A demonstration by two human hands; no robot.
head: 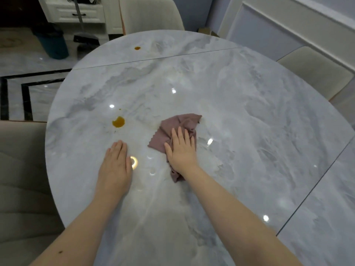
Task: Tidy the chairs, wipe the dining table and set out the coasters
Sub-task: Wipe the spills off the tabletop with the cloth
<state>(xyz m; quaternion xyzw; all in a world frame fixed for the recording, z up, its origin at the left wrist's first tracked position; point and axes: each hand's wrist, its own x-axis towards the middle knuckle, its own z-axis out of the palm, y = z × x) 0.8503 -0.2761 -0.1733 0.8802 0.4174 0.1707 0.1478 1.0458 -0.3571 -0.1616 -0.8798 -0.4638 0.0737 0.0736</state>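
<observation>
Marble table; right hand flat on cloth; left hand flat.

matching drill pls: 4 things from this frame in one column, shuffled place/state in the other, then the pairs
1. cloth
2. left hand
3. large orange spill
4. small orange spill

a. flat on the bare table, touching no cloth
b. on the far leaf, past the seam
c. pressed under the right hand
d. just beyond the left fingertips, left of the cloth

Pairs: 1-c, 2-a, 3-d, 4-b
</observation>
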